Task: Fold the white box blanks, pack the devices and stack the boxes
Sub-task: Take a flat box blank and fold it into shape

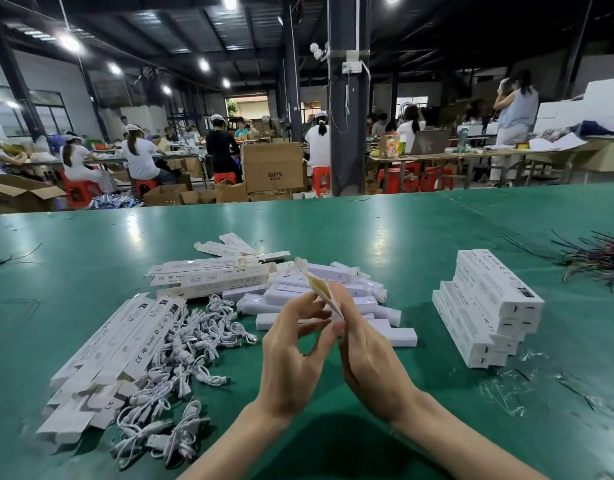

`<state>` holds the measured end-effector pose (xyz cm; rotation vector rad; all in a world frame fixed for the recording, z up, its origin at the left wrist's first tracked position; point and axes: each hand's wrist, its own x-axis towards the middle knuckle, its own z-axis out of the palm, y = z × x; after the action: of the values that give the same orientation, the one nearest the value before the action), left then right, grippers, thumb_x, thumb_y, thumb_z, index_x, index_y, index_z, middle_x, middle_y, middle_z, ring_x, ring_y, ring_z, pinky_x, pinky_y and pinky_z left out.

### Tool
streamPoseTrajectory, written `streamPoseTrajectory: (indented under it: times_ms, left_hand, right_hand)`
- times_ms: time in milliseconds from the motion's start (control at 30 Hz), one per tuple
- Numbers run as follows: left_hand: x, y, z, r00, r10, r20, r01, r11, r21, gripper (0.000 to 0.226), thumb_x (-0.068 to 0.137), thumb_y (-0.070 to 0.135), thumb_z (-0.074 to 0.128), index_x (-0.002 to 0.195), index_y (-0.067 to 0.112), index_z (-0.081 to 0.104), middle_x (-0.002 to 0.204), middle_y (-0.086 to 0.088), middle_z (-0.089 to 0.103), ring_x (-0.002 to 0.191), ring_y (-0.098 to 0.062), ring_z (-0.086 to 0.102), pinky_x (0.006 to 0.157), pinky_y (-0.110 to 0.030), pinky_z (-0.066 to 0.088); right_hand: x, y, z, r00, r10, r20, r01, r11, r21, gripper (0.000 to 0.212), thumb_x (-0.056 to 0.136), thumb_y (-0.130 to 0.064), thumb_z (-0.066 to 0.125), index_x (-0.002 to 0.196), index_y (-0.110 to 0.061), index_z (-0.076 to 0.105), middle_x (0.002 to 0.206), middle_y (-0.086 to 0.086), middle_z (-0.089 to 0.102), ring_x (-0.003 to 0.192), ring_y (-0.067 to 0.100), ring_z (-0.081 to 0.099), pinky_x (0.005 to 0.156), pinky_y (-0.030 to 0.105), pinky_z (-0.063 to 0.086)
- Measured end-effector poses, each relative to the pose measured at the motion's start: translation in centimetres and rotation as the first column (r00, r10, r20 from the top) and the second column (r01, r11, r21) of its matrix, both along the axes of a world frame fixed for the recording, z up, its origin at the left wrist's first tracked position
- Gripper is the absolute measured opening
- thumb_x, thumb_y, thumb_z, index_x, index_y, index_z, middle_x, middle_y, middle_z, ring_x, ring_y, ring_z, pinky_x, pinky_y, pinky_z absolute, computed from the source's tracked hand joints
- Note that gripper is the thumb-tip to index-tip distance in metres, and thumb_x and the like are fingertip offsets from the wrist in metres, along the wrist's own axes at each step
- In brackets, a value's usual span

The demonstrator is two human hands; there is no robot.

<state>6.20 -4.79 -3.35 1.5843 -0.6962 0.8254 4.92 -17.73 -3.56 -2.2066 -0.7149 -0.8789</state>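
Folding step: we pinch one white box blank [320, 287] between left hand [295, 348] and right hand [366, 351], above the loose devices [291, 295], likely so its panels open freely. Stacked boxes [489, 306] stand at right.

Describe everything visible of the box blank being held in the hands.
The box blank is thin white card with a tan inner face showing, seen nearly edge-on. It tilts up and away to the left, raised above the pile of white devices. Both the left hand and right hand pinch its near end.
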Motion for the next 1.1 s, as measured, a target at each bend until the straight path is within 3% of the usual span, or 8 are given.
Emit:
streamPoseTrajectory:
  times_ms: [233,333,433,533,633,733,933,1100]
  left_hand:
    - [-0.7,-0.6,0.9,0.984,-0.135,-0.114,0.127,0.989,-0.075,0.026,0.092,0.019,0.059,0.117,0.023,0.054,0.111,0.01,0.061,0.106,-0.007,0.062,0.082,-0.017,0.052]
    - [-0.6,-0.4,1.0,0.964,-0.193,-0.18,0.174,0.978,-0.115,0.016,0.094,0.019,0.055,0.11,0.021,0.056,0.1,0.009,0.068,0.09,-0.006,0.067,0.075,-0.014,0.05]
    - [-0.4,0.2,1.1,0.958,-0.195,-0.212,0.168,0.976,-0.142,0.014,0.092,0.022,0.057,0.101,0.033,0.058,0.094,0.0,0.07,0.082,-0.013,0.068,0.072,-0.021,0.052]
    - [-0.6,0.5,1.1,0.959,-0.188,-0.212,0.163,0.978,-0.131,0.031,0.094,0.031,0.057,0.124,0.034,0.051,0.096,-0.003,0.07,0.085,-0.018,0.069,0.074,-0.03,0.053]
    - [-0.8,0.5,1.2,0.953,-0.213,-0.215,0.188,0.973,-0.133,0.068,0.092,0.038,0.054,0.15,0.031,0.019,0.114,0.006,0.068,0.099,-0.02,0.068,0.086,-0.034,0.054]
    - [-1.1,0.6,1.4,0.938,-0.278,-0.206,0.249,0.956,-0.154,0.05,0.091,0.034,0.053,0.137,0.039,0.034,0.12,0.006,0.065,0.099,-0.022,0.069,0.084,-0.033,0.054]
    - [-0.9,0.9,1.3,0.889,-0.319,-0.328,0.261,0.942,-0.21,0.035,0.091,0.018,0.052,0.116,0.042,0.051,0.112,0.0,0.069,0.099,-0.025,0.068,0.082,-0.043,0.056]
    - [-0.9,1.0,1.3,0.861,-0.351,-0.367,0.304,0.935,-0.181,0.028,0.089,0.011,0.055,0.114,0.024,0.052,0.11,-0.005,0.071,0.102,-0.023,0.068,0.084,-0.027,0.053]
  right_hand:
    - [0.0,0.6,0.1,0.995,-0.052,0.09,0.053,0.999,-0.011,0.062,0.083,0.017,0.05,0.142,0.009,0.032,0.144,0.022,0.042,0.133,0.03,0.043,0.108,0.035,0.036]
    - [-0.1,0.8,0.0,0.992,-0.01,0.13,0.008,1.0,0.012,0.067,0.083,0.011,0.054,0.143,0.002,0.026,0.14,0.023,0.046,0.13,0.029,0.044,0.106,0.036,0.039]
    - [-0.1,0.8,0.3,0.993,0.025,0.118,-0.034,0.997,0.072,0.064,0.088,-0.001,0.056,0.144,-0.007,0.027,0.138,0.015,0.046,0.128,0.02,0.045,0.107,0.024,0.037]
    - [-0.3,0.6,0.8,0.984,0.177,-0.015,-0.172,0.971,0.168,0.061,0.093,-0.015,0.055,0.148,-0.02,0.028,0.138,0.0,0.044,0.125,0.006,0.045,0.102,0.018,0.039]
    - [-0.9,0.6,1.7,0.864,0.44,-0.243,-0.285,0.828,0.482,0.052,0.094,-0.038,0.052,0.143,-0.04,0.035,0.131,-0.001,0.054,0.113,0.02,0.058,0.084,0.04,0.056]
    - [-1.1,0.4,2.5,0.749,0.565,-0.347,-0.245,0.722,0.647,0.047,0.089,-0.045,0.059,0.134,-0.044,0.044,0.111,0.005,0.062,0.098,0.027,0.065,0.066,0.043,0.059]
    - [-0.8,0.0,2.4,0.684,0.599,-0.417,-0.201,0.704,0.682,0.043,0.091,-0.038,0.056,0.132,-0.045,0.047,0.105,0.008,0.058,0.096,0.025,0.065,0.063,0.041,0.056]
    - [-0.4,-0.5,2.2,0.641,0.631,-0.437,-0.184,0.679,0.71,0.041,0.089,-0.032,0.061,0.127,-0.042,0.05,0.104,0.006,0.058,0.097,0.021,0.063,0.06,0.045,0.057]
